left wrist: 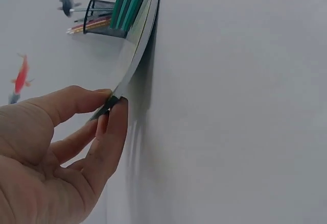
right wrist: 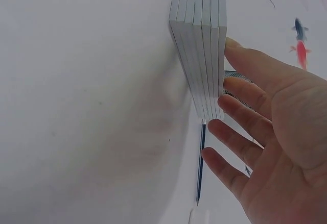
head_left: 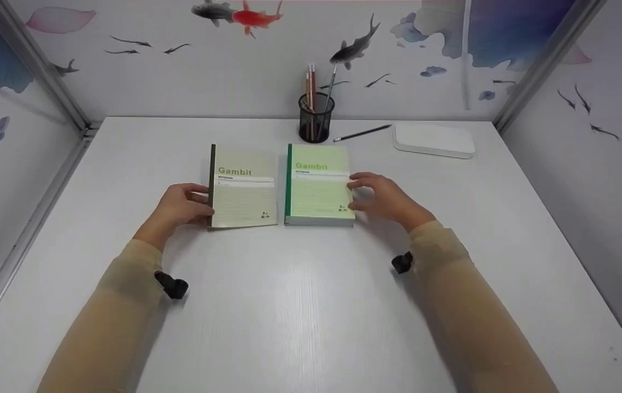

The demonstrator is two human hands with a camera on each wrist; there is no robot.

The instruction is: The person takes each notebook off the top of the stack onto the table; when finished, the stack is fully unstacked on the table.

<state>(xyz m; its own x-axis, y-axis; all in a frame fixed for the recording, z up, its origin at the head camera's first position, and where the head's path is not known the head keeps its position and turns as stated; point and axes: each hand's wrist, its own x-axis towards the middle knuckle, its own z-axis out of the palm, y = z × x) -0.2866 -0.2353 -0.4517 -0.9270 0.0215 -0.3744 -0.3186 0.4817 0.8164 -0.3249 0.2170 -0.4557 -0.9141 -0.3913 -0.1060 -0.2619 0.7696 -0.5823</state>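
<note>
My left hand (head_left: 179, 204) pinches the dark spine edge of a beige Gambit notebook (head_left: 244, 199) between thumb and fingers. In the left wrist view that edge of the notebook (left wrist: 134, 55) is raised off the table and the cover bends slightly. Just right of it lies a neat stack of green Gambit notebooks (head_left: 319, 191) with a green spine. My right hand (head_left: 387, 199) is at the right side of this stack, thumb and fingertips along its edge, fingers spread and only lightly bent. The right wrist view shows several pale page blocks (right wrist: 196, 40) pressed evenly together.
Behind the stack stands a black mesh cup (head_left: 316, 123) with pencils and a brush. A dark pencil (head_left: 362, 133) lies to its right, then a white flat case (head_left: 434, 140). White panels with painted fish (head_left: 354, 50) enclose the white table (head_left: 289, 305).
</note>
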